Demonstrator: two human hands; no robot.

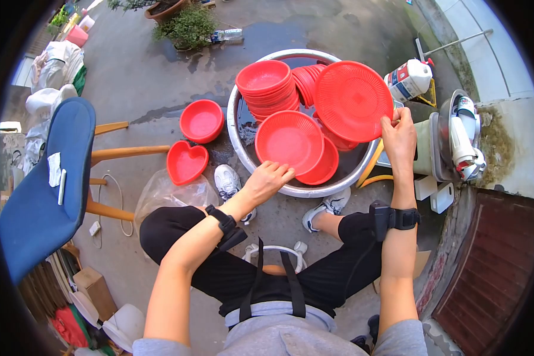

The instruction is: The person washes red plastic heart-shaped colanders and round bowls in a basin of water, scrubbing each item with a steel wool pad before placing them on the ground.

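My right hand (399, 135) grips the rim of a large round red basket (353, 98), held tilted over the right side of a wide metal basin (238, 133). My left hand (269, 179) has its fingers closed on the near rim of a smaller round red plate (289, 142), above the basin's near left part. Under that plate another red dish (323, 169) shows in part. A tall stack of red bowls (264, 80) stands at the basin's back left, with more red plates (307, 80) leaning beside it. The basin holds dark water.
On the ground left of the basin are a round red bowl (202, 121), a heart-shaped red bowl (187, 162) and a clear plastic bag (172, 193). A blue chair (53, 172) stands further left. At right are a white jug (410, 79) and stacked tubs (436, 142).
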